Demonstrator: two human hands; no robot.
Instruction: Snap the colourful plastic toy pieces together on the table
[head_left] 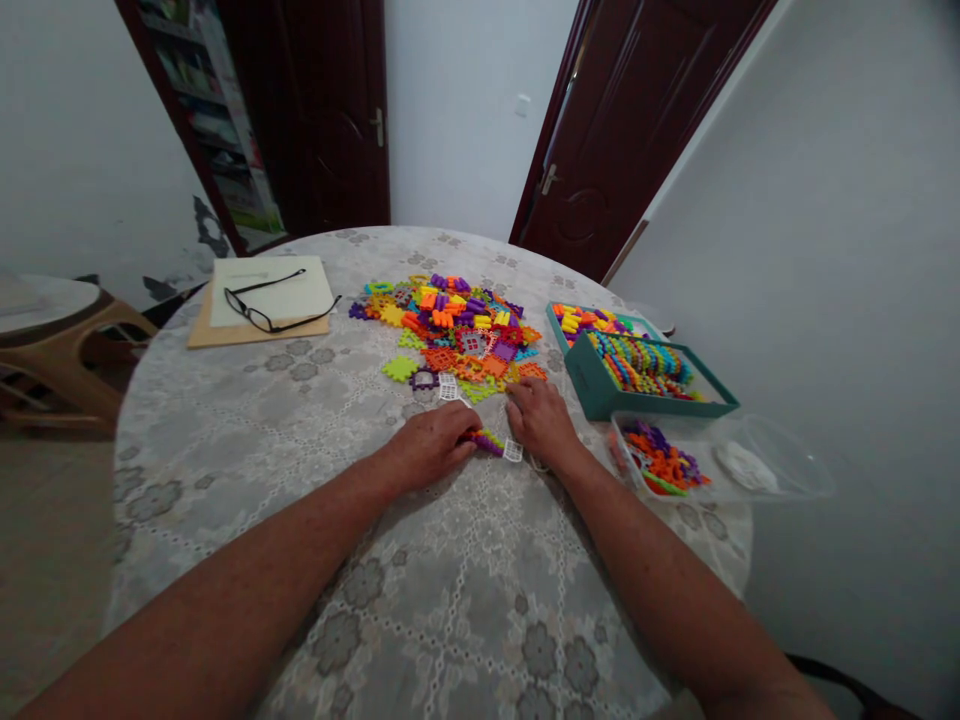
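My left hand [433,443] and my right hand [540,422] rest side by side on the round table's patterned cloth [450,600], both with curled fingers. Between them lies a small assembled strip of coloured plastic blocks [489,440], purple, yellow and red, with a white lattice piece [513,451] at its right end. The left fingers pinch the strip's left end. The right fingers close over the white piece's side. Just beyond the hands spreads a pile of loose interlocking blocks [450,325] in orange, purple, yellow and green.
A teal box [600,390] of sorted blocks stands right of the pile. A clear plastic tub [787,470] with more blocks sits at the table's right edge. Glasses [270,300] lie on paper at back left. A wooden stool [67,350] stands left. Two dark doors are behind.
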